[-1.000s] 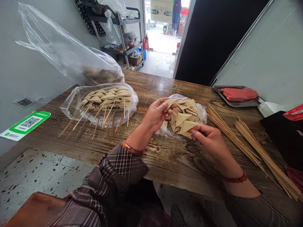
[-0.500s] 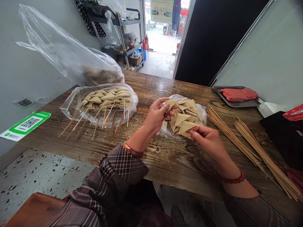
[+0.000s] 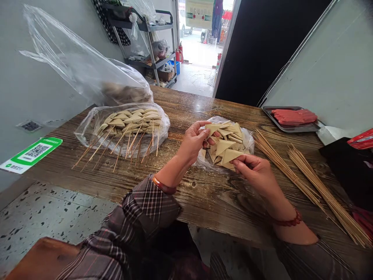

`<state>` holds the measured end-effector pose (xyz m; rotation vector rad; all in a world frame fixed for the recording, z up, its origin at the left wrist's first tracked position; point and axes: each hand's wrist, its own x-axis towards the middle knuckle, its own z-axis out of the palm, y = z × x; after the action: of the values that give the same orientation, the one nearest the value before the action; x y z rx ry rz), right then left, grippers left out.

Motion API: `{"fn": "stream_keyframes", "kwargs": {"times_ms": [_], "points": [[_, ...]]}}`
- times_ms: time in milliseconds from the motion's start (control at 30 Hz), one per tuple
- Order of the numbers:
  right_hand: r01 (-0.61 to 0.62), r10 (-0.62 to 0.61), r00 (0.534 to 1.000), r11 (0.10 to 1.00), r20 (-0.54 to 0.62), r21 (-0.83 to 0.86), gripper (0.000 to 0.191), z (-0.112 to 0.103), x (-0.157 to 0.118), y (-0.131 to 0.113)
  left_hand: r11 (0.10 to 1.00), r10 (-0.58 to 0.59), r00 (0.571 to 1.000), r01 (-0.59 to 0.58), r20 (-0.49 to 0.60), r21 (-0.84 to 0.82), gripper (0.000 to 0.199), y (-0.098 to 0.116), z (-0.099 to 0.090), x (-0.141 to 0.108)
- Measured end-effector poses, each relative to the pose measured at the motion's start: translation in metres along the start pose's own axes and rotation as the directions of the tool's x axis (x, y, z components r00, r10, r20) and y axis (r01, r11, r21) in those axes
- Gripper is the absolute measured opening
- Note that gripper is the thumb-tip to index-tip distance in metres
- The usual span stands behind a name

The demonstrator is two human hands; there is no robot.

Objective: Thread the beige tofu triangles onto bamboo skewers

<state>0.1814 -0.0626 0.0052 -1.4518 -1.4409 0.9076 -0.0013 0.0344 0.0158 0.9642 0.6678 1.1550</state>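
My left hand (image 3: 191,144) is closed on a beige folded triangle of tofu skin (image 3: 212,127), thumb on top. Between thumb and fingers, my right hand (image 3: 258,169) pinches the corner of another tofu skin triangle (image 3: 231,155) at the near side of the pile. Beneath both hands, the loose tofu skin pile (image 3: 223,146) lies on a clear plastic bag (image 3: 248,140). To the left, several skewered tofu skin pieces (image 3: 134,118) rest on a second plastic bag (image 3: 163,121), their bamboo sticks (image 3: 118,156) pointing toward me.
Two bundles of bamboo skewers (image 3: 287,175) lie on the wooden table (image 3: 204,206) at right. Behind them is a dark tray (image 3: 279,125) of reddish sticks of food (image 3: 294,116). A large plastic bag (image 3: 87,58) stands at back left, near a green QR card (image 3: 35,153).
My left hand has shifted very slightly to the right with its tofu skin triangle. My right hand keeps its pinch in nearly the same place.
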Motion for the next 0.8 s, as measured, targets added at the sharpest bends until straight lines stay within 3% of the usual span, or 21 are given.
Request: {"fn": "stream_keyframes", "kwargs": {"times_ms": [400,800], "points": [[0.004,-0.004,1.0,1.0,-0.005,0.008,0.025,0.0009,0.0013,0.0017,0.999,-0.012,0.999,0.011,-0.033,-0.037,0.023,-0.005,-0.0055,0.0046],[-0.014,0.014,1.0,1.0,-0.007,-0.011,0.026,0.0021,0.0012,0.0038,0.998,0.047,0.997,-0.049,-0.059,-0.037,0.029,-0.0067,-0.004,0.0061]]}}
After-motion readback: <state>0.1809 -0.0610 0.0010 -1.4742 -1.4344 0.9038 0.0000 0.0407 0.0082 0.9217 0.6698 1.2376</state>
